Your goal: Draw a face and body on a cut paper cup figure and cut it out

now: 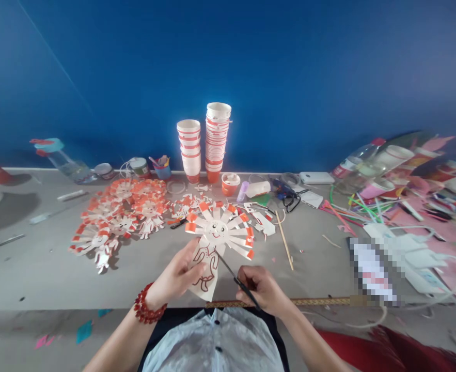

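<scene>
My left hand (180,271) pinches a paper cup doll (217,231), made from a cup cut into strips that fan out round its base. A smiling face is drawn on the round base, and the strips end in orange tips. Below it hangs a white paper piece (206,266) with a body outlined in dark red. My right hand (262,289) grips black-handled scissors (240,282); their blades reach up to the paper just under the face. Whether the blades are parted I cannot tell. Part of the paper is hidden behind my left fingers.
Finished-looking paper dolls (124,206) lie piled at left. Two cup stacks (189,150) stand at the back near a scrap-filled cup (231,184). A glue gun (284,191), a wooden stick (284,240), a power strip (404,258) and coloured craft bits lie rightward. Another pair of scissors (3,244) is far left.
</scene>
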A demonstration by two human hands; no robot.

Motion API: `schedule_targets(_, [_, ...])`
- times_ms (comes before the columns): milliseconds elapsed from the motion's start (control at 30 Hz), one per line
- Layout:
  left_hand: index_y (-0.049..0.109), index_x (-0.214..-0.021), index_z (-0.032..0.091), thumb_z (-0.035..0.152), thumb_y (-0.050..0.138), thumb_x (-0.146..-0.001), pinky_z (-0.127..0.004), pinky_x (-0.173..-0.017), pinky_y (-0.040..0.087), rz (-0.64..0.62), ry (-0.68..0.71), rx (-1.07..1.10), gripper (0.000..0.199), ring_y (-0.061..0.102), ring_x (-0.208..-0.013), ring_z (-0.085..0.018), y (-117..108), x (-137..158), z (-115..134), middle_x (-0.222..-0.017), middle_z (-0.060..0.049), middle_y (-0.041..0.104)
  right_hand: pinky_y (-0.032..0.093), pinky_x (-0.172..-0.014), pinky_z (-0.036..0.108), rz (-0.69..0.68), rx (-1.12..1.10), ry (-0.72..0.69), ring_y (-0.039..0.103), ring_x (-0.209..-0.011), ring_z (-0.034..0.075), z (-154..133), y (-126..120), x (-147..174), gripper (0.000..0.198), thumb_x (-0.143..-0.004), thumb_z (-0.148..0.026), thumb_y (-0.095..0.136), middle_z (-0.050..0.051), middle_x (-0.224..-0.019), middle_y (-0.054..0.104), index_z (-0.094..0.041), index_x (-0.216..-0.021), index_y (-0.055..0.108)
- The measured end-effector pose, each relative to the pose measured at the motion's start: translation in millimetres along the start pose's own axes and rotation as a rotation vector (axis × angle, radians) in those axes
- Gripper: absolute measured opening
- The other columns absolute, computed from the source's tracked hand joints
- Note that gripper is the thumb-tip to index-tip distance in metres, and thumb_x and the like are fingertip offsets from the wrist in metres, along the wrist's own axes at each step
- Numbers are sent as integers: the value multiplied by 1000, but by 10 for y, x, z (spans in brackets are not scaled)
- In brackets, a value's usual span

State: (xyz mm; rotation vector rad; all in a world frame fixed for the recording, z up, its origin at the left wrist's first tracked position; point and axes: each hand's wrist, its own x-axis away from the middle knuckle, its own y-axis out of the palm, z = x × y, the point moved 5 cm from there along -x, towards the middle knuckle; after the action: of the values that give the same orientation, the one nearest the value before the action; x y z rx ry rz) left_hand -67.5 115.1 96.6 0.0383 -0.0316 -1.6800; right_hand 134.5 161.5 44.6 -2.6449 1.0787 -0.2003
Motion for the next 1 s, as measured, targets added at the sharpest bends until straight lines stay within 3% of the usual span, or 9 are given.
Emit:
schedule_targets(433, [57,-123,18,21,53,-93,-31,-89,50,-77,-46,14,30,64,-100,-22,78,-17,67,-110,-8,69,21,-48,23,-32,-51,-25,28,-53,9,1,12,-51,61,-74,-71,70,-7,-55,35,-21,-63,37])
schedule_targets(667, [58,-123,18,21,56,-92,-31,-88,51,-72,-58,45,32,64,-103,-23,75,-23,63,-115,-9,69,22,-49,23,-28,-2,-88,27,-52,9,-36,-3,-60,61,-77,-74,64,-7,-56,34,-21,-64,36])
schedule_targets(1000, [56,-128,19,21,55,-93,-32,-90,50,-94,-69,31,35,64,-103,-22,76,-22,4,-115,-8,68,24,-49,23,-45,-20,-43,30,-53,10,19,28,-49,59,-76,-75,65,-7,-57,36,-21,-67,42])
